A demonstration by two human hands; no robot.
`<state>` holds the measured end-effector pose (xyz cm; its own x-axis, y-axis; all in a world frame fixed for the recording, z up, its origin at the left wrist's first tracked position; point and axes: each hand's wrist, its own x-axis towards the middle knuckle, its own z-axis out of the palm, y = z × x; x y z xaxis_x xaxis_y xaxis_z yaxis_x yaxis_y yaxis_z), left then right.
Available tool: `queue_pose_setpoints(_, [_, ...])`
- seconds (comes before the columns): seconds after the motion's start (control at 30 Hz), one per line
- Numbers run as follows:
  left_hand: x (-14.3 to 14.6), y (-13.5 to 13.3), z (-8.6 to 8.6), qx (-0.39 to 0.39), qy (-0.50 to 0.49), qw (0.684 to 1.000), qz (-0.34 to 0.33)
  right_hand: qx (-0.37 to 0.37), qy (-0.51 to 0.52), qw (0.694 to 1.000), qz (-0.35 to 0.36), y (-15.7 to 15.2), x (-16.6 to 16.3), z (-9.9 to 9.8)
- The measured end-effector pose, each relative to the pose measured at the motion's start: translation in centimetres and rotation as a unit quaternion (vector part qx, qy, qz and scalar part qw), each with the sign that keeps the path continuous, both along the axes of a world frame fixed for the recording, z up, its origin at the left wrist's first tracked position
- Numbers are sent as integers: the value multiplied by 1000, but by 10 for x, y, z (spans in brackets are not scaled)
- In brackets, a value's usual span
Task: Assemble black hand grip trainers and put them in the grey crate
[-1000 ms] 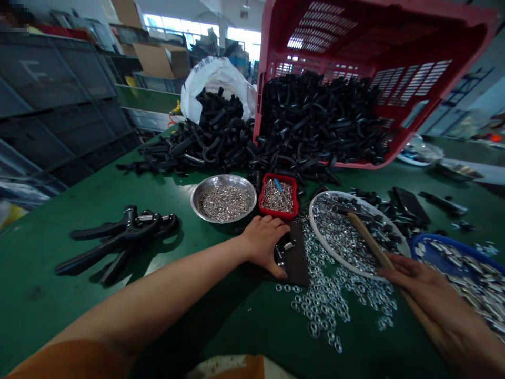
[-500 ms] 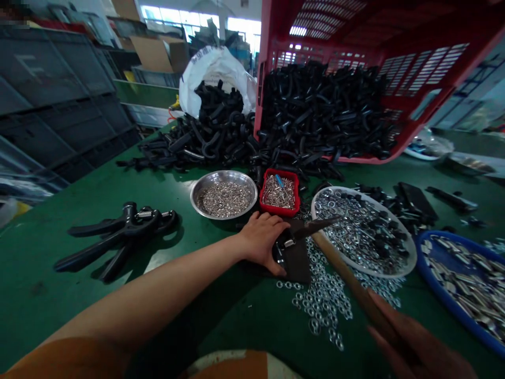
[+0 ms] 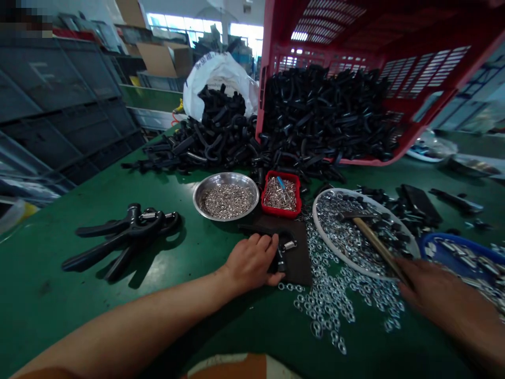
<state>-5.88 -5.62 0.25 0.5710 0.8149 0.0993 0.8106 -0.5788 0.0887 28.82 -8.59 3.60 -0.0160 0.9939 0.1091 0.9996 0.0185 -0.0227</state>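
My left hand (image 3: 254, 263) is closed over a black hand grip with a small coil spring (image 3: 290, 245), pressing it on a dark flat pad (image 3: 299, 266). Its fingers and palm hide part of the piece. My right hand (image 3: 430, 287) is wrapped around the wooden handle of a hammer (image 3: 376, 245). The hammer head hovers over a white round tray (image 3: 321, 231) of metal rings and black parts, apart from the hand grip.
Black spring hand grips (image 3: 126, 234) lie at left. A steel bowl (image 3: 199, 202) of small metal pieces and a red box (image 3: 281, 211) of pins stand behind the pad. Loose washers (image 3: 325, 305) spread at right, near a blue tray (image 3: 426, 247). A red crate (image 3: 260, 116) spills black handles.
The hammer has swung right and away from the hand grip, over the white tray, with my right hand. My left hand has shifted slightly down and left, showing more of the hand grip.
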Motion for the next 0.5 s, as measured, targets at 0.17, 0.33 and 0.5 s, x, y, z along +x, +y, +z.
queue_pose_setpoints(0.17, [-12, 18, 41, -59, -50, 996, -45, 59, 130, 940, 310, 25, -112, 3])
queue_pose_setpoints(0.33, [-17, 49, 77, -322, -161, 933, -26, -8, 337, 898, 283, 58, -144, 2])
queue_pose_setpoints(0.5, [-7, 75, 51, -389, -124, 912, 42, -129, 403, 885, 192, 80, -137, -14])
